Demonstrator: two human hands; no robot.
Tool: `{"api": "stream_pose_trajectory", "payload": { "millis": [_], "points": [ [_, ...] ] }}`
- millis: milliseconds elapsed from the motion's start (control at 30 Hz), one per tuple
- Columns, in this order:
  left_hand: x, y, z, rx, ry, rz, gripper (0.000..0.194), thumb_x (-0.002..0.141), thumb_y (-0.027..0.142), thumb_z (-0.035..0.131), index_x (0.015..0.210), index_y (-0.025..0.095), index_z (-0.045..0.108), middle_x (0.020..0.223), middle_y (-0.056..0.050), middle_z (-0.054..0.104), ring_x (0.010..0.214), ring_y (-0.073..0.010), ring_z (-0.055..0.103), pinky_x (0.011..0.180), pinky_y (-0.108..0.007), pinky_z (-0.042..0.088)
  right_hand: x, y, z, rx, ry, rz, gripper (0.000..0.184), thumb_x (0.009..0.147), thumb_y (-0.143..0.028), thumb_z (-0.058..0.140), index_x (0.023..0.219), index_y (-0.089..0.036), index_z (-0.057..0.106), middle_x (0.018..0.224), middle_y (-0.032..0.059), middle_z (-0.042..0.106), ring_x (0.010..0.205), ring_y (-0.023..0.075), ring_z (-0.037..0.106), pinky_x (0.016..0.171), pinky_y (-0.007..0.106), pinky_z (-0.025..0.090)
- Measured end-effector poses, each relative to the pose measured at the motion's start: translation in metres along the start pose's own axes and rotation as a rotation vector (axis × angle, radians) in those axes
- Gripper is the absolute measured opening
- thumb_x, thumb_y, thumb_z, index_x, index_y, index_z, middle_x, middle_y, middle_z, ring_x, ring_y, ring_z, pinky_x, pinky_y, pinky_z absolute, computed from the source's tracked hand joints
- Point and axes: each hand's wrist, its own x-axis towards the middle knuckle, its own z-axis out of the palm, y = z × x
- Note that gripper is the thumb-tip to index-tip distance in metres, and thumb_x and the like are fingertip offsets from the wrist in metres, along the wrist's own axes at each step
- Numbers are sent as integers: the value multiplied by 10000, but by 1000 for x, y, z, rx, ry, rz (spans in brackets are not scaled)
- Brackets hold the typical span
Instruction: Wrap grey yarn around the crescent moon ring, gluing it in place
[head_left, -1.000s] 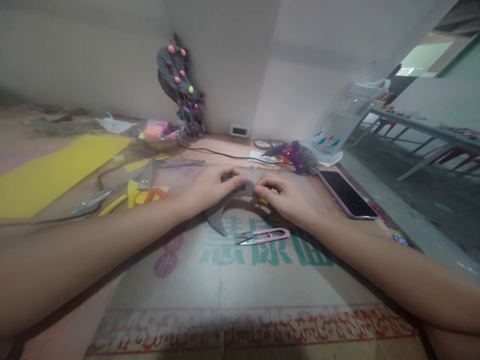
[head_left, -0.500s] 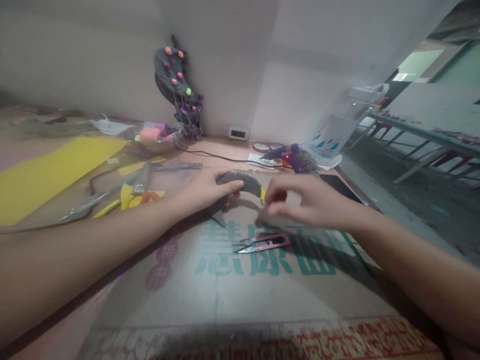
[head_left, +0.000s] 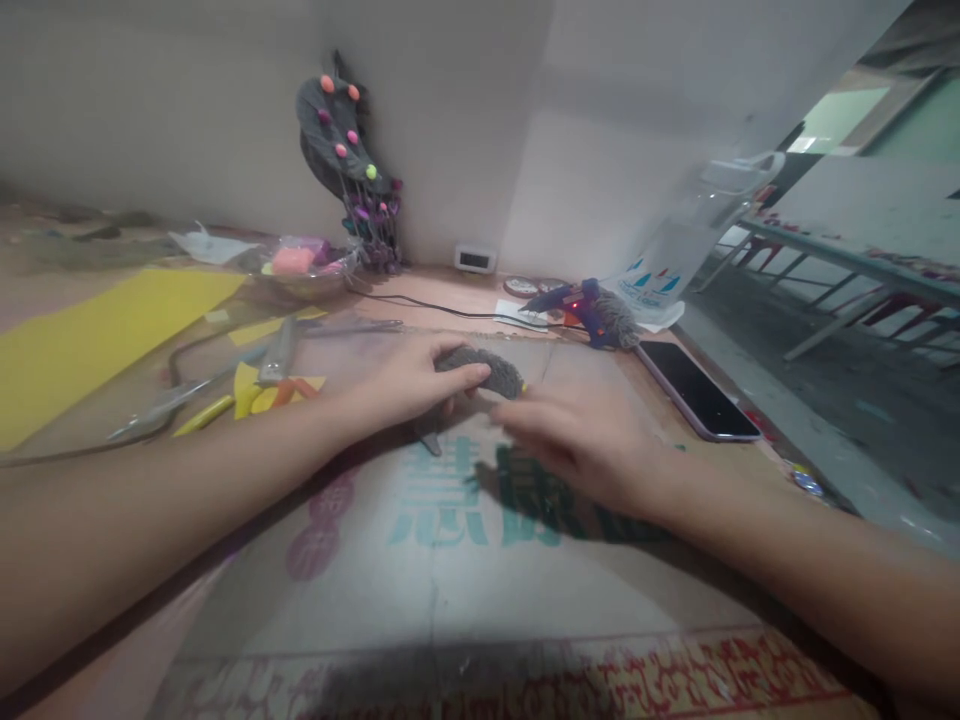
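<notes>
Between the thumb and fingers of my left hand (head_left: 424,375) is a grey fuzzy curved piece (head_left: 491,368), with a bit of yellow at its right end. A pointed grey flap (head_left: 429,440) shows beneath that hand. My right hand (head_left: 581,425), smeared by motion, is just right of the piece, over the cardboard, with its fingers curled and pointing left. The pink thread snips no longer show on the printed cardboard (head_left: 360,610); they appear to be in my right hand, hidden by it, and a pointed shadow falls to its left.
A glue gun (head_left: 581,305) with a red light lies behind my right hand, near a phone (head_left: 697,390) and a water bottle (head_left: 660,250). Yellow sheet (head_left: 112,340), tools and scraps (head_left: 259,390) lie left. A grey moon decoration (head_left: 330,130) leans on the wall.
My right hand has left the yellow end and come down over where the snips lay; the snips are gone from sight. The left hand still holds the grey piece. The phone is now uncovered.
</notes>
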Motion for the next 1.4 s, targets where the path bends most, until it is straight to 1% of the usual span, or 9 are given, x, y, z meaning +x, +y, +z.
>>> {"api": "stream_pose_trajectory", "payload": {
  "millis": [67, 167, 267, 333, 433, 567, 833, 1067, 1400],
  "points": [
    [-1, 2, 1, 14, -26, 17, 255, 908, 432, 616, 876, 183, 660, 582, 39, 602, 513, -114, 568, 509, -212, 440, -3, 15, 0, 9, 85, 170, 291, 1047, -215, 425, 1196, -160, 669, 887, 60, 664, 785, 171, 609, 671, 281, 465],
    [-2, 4, 1, 5, -49, -3, 243, 908, 427, 607, 902, 192, 668, 568, 42, 592, 492, -118, 558, 485, -216, 434, -10, 33, 6, -72, 74, 374, 381, 1043, -237, 416, 1370, -179, 602, 1068, 109, 655, 942, 218, 630, 800, 342, 517],
    [-3, 4, 2, 11, -46, -30, 252, 901, 437, 611, 950, 200, 679, 601, 33, 616, 504, -124, 567, 477, -218, 437, -15, 40, 13, -157, 38, 412, 444, 1030, -227, 405, 1454, -196, 531, 1142, 132, 653, 1039, 262, 614, 886, 419, 521],
    [-3, 3, 1, 18, -34, -40, 248, 900, 434, 609, 952, 201, 679, 619, 27, 624, 506, -123, 567, 473, -218, 435, -15, 39, 16, -173, 18, 422, 441, 1031, -227, 406, 1454, -186, 526, 1189, 140, 664, 1081, 267, 621, 898, 414, 526],
    [-2, 1, 1, 20, -9, -41, 238, 896, 421, 607, 942, 200, 679, 631, 25, 626, 502, -121, 564, 471, -218, 434, -13, 36, 16, -151, -2, 412, 410, 1033, -206, 414, 1410, -147, 562, 1252, 144, 676, 1080, 243, 657, 874, 358, 542],
    [-2, 0, 0, 31, 9, -23, 227, 890, 412, 606, 913, 197, 676, 646, 23, 638, 501, -118, 558, 476, -220, 430, -15, 38, 16, -166, -12, 352, 361, 1023, -177, 432, 1328, -166, 624, 1250, 122, 701, 1060, 231, 681, 857, 341, 550],
    [-2, 5, 0, 76, 35, -23, 218, 878, 399, 596, 852, 190, 654, 608, 26, 617, 504, -123, 555, 506, -228, 426, -20, 48, 19, -269, 44, 175, 350, 986, -117, 453, 1259, -152, 668, 1023, 121, 742, 907, 230, 674, 769, 350, 532],
    [-3, 6, 0, 89, 27, -21, 221, 877, 401, 598, 867, 189, 660, 595, 26, 618, 502, -126, 557, 508, -229, 422, -18, 46, 18, -280, 28, 177, 353, 982, -104, 449, 1241, -135, 687, 1003, 124, 741, 860, 219, 663, 721, 330, 504],
    [-3, 3, -2, 26, -19, -29, 237, 892, 421, 613, 886, 188, 657, 644, 19, 647, 499, -111, 559, 485, -211, 430, -19, 48, 19, -252, 42, 157, 333, 1009, -146, 435, 1233, -134, 681, 993, 119, 749, 876, 216, 663, 754, 341, 515]
  ]
}}
